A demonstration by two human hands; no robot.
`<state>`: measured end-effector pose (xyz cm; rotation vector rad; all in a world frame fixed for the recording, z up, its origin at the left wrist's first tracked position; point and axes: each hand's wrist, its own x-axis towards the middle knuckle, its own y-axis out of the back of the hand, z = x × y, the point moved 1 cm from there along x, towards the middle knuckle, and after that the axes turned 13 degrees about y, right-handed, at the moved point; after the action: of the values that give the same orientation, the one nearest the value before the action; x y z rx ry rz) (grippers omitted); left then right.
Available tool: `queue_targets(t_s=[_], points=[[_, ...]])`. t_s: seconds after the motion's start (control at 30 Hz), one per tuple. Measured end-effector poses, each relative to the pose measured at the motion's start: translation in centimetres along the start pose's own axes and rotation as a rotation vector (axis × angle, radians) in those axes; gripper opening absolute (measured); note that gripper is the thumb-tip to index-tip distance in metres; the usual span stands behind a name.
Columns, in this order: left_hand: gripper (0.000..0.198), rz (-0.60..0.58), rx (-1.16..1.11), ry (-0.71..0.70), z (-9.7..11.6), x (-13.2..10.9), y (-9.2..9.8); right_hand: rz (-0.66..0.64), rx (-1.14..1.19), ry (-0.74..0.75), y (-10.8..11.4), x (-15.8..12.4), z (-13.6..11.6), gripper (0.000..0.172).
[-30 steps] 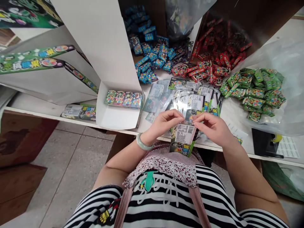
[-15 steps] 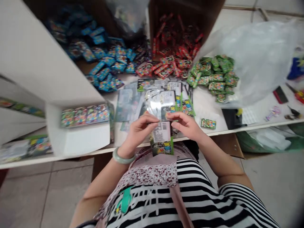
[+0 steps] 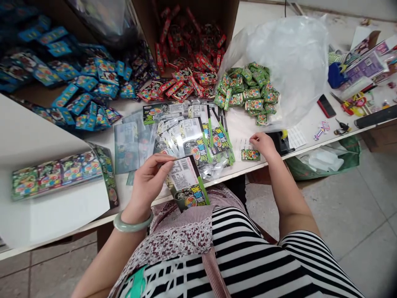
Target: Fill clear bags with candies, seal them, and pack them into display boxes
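My left hand [image 3: 150, 182] pinches the top edge of a black and green printed packaging bag [image 3: 187, 182], which hangs tilted over the table's front edge. My right hand [image 3: 263, 145] is at a white sheet with rows of small dark marks [image 3: 243, 142], thumb and finger closed together; anything between them is too small to make out. Just below those fingertips, a small green packet [image 3: 250, 155] lies on the sheet. Between my hands, a spread pile of similar printed bags [image 3: 198, 138] covers the table.
Blue packets [image 3: 82, 99], red packets [image 3: 182, 89] and green packets [image 3: 252, 93] are heaped along the back. A display box [image 3: 58, 176] stands at left. Clear plastic [image 3: 288, 62], a phone [image 3: 326, 106] and scissors [image 3: 344, 103] lie to the right.
My right hand has left the bag and moved right to the white sheet. My left hand keeps the bag, now more tilted. The view has swung to the right.
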<state>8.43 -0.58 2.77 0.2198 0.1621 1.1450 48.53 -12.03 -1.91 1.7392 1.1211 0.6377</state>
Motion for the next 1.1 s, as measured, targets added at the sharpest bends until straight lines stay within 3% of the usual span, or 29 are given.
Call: queue_targets(t_s=[0.27,0.63,0.87,0.93,1.0,1.1], points=[[0.005,-0.019,-0.005,-0.001,0.5,-0.4,0.0,0.009,0.058,0.018,0.8,-1.2,1.6,0.016],[0.010,0.005,-0.027,-0.005,0.3,-0.5,0.0,0.055,-0.059,0.028,-0.2,-0.8,-1.2,0.012],[0.012,-0.013,-0.022,0.000,0.5,-0.4,-0.1,0.071,0.008,0.027,1.2,-1.1,-1.1,0.011],[0.012,-0.032,-0.029,-0.009,0.7,-0.4,-0.4,0.117,0.104,0.087,2.1,-1.4,-2.8,0.011],[0.014,-0.043,-0.029,-0.026,0.9,-0.3,-0.8,0.138,0.314,0.229,2.9,-2.0,-6.3,0.015],[0.015,-0.057,-0.008,-0.043,1.1,-0.3,-1.5,-0.012,0.613,0.529,3.9,-3.1,-13.7,0.016]])
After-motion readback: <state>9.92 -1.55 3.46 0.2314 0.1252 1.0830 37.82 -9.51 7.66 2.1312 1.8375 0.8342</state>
